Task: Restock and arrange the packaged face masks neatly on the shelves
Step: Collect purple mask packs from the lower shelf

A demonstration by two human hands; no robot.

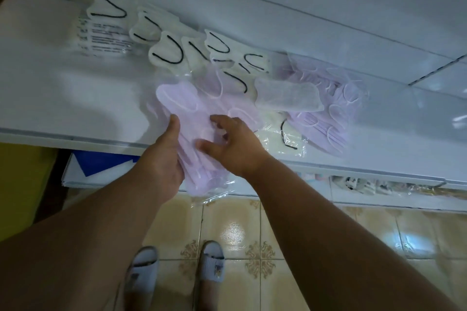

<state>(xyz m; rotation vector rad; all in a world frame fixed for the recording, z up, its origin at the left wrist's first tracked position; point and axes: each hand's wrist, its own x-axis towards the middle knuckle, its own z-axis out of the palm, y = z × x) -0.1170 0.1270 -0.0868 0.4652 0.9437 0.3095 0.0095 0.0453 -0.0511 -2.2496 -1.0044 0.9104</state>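
Hands (166,159) (235,146) outstretched on lilac pack (192,118)

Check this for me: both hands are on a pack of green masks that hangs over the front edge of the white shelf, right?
Not quite: the pack is pale purple, not green. The head view shows the left hand and right hand on it as it hangs over the front edge of the white shelf.

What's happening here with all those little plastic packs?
A person is stocking a white shelf with packaged face masks. The left hand holds a lilac pack from below at the shelf's front edge, and the right hand rests spread fingers on top of it. Behind lie cream packs with black ear loops, overlapping in a rough row, and more lilac packs piled to the right.
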